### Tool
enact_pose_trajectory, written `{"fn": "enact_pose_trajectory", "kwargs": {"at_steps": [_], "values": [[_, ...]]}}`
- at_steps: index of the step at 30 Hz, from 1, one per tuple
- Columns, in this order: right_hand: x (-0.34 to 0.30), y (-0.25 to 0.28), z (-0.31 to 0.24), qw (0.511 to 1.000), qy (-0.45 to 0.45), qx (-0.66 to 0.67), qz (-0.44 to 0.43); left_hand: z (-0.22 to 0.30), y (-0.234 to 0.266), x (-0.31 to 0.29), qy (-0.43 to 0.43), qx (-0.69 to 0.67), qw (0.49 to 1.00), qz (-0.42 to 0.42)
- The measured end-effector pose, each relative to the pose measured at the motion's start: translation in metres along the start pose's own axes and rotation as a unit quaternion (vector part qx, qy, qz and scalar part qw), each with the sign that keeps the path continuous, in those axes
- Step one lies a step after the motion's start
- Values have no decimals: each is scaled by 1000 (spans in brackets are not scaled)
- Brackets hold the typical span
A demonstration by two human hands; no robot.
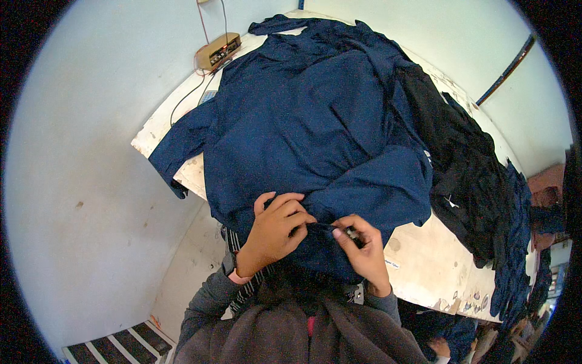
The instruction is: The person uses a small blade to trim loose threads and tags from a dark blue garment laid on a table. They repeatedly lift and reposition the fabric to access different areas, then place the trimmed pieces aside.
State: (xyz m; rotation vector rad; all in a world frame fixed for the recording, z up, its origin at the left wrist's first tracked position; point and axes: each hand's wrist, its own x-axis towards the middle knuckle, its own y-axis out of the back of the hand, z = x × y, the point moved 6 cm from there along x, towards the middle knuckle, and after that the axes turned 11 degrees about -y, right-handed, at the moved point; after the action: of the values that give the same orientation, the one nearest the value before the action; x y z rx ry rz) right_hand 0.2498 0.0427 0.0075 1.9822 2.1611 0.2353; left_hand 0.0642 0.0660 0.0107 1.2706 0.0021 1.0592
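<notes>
A large navy blue garment (291, 127) lies spread and wrinkled over the table, with its near edge hanging toward me. At that near edge my left hand (276, 227) pinches the fabric between thumb and fingers. Close by on the right, my right hand (364, 246) grips the same edge, thumb against the fingers. A short stretch of folded cloth runs between the two hands. One sleeve (185, 139) of the garment droops over the table's left edge.
Black garments (451, 164) and more navy cloth (515, 242) lie along the right side of the pale, stained table (424, 273). A brown box with wires (219, 53) stands at the back left. A slatted rack (121, 346) is at lower left. Another person's hand (439, 347) shows at lower right.
</notes>
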Motion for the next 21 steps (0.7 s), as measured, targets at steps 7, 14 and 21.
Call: {"fn": "enact_pose_trajectory", "kwargs": {"at_steps": [7,14,21], "values": [[14,35,-2,991,-60,72,94,-8,-22,-7,153,-465,871,-51],[26,10,17,994,-60,73,61,-2,-6,3,89,-509,847,123],[19,9,-12,980,33,-116,157,-12,-7,-12,202,-442,865,127]]}}
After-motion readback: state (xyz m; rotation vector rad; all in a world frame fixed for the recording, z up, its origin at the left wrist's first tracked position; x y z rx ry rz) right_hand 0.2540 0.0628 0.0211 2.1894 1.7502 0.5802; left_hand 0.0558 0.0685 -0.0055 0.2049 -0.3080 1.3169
